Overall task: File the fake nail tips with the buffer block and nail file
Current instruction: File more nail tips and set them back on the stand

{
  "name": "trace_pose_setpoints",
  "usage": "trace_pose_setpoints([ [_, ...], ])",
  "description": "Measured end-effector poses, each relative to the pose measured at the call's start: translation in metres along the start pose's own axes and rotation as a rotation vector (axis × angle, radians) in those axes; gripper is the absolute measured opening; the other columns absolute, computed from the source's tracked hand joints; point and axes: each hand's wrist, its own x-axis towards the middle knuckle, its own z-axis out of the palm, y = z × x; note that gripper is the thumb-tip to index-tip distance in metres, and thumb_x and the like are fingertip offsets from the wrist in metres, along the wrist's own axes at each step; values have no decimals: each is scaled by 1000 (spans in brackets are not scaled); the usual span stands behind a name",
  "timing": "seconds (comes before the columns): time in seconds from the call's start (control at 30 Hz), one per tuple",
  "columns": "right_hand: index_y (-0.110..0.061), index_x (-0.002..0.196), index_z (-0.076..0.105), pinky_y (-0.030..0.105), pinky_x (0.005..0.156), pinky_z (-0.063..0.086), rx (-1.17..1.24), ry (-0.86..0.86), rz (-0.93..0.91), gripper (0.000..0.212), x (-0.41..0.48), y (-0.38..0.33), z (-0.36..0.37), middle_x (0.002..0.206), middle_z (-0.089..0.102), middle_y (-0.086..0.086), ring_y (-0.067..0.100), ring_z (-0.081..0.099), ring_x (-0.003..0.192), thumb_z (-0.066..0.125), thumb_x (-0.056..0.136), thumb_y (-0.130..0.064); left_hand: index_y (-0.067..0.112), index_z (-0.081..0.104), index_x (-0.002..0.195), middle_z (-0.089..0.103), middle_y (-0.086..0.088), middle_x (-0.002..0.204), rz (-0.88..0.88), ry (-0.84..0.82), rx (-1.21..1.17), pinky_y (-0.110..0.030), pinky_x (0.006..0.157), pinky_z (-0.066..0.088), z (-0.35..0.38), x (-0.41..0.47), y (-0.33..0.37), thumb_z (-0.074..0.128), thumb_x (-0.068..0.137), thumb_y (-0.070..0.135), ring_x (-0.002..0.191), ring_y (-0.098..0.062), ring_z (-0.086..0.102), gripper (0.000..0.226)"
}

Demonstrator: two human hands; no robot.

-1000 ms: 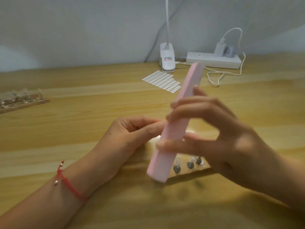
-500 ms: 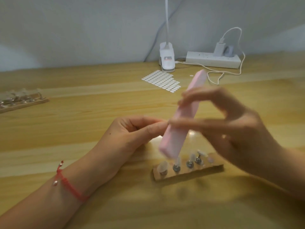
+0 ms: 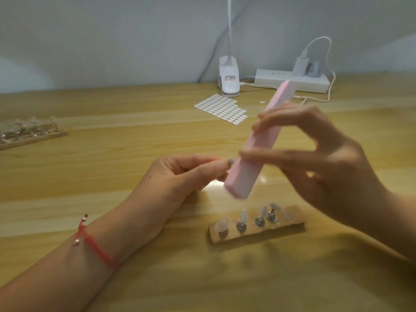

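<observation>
My right hand (image 3: 322,161) grips the long pink buffer block (image 3: 249,167) between thumb and fingers, tilted with its lower end toward me. My left hand (image 3: 177,176) pinches a small clear nail tip (image 3: 230,162) at its fingertips, touching the block's left side. Below the block a wooden holder strip (image 3: 281,229) lies on the table with several clear nail tips (image 3: 244,216) standing on metal stands. The nail file is not in view.
A sheet of white oval stickers (image 3: 222,109) lies further back. A white clip lamp (image 3: 229,82) and a power strip (image 3: 292,81) with a charger stand at the wall. A second wooden holder (image 3: 29,134) with nail tips lies at far left.
The pink block has slid up and away along the pinched tip, uncovering the wooden holder below it. My left hand has stayed in place.
</observation>
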Motion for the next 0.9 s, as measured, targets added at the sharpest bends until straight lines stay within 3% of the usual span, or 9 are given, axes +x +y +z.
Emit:
trace_pose_setpoints([
  [0.1,-19,116,70,57,111,36,44,-67,-118,48,-4,-15,5,118,61,19,32,55,122,57,86,15,23,79,76,69,8,66,-33,1,1,-15,63,47,-3,0,-1,75,65,32,63,-4,59,15],
  [0.2,-13,121,62,56,101,44,54,3,34,43,1,-3,0,117,58,20,40,57,115,57,88,14,26,79,73,67,11,63,-17,-4,16,-9,60,43,-1,1,-1,78,67,26,60,2,56,7],
  [0.27,-13,121,60,52,98,46,54,37,78,42,0,-5,1,116,58,20,41,57,113,58,88,13,26,80,77,70,11,67,-14,4,21,-9,60,43,0,0,-1,81,62,30,62,1,57,16],
  [0.37,-21,122,63,54,109,38,21,-10,-41,52,-3,-20,5,119,60,17,32,55,121,57,85,15,23,80,87,71,-10,89,-38,24,54,-29,73,43,-2,0,-3,81,60,41,79,-20,54,32],
  [0.5,-18,124,56,49,100,45,-1,47,66,48,0,-7,1,117,57,15,37,57,114,62,86,12,25,79,86,75,5,84,-18,24,55,-12,67,45,-2,2,-4,73,61,43,75,-5,57,31],
  [0.63,-22,121,64,56,110,37,26,-2,-44,41,-5,-21,9,118,61,17,31,55,121,47,96,6,22,79,90,74,-2,91,-34,9,62,-32,78,44,-4,2,-5,81,64,39,84,-18,56,31],
  [0.77,-18,123,58,48,98,46,26,53,88,44,-1,-6,3,116,59,18,36,57,113,57,89,10,24,78,89,70,0,85,-23,4,76,-26,74,39,-4,4,-7,68,68,47,81,-15,49,33],
  [0.9,-23,119,66,52,109,39,58,-5,-20,47,-4,-22,12,117,61,17,30,55,121,52,89,11,22,78,95,71,-7,93,-23,-12,75,-35,76,39,-4,3,-6,68,68,47,85,-22,50,38],
])
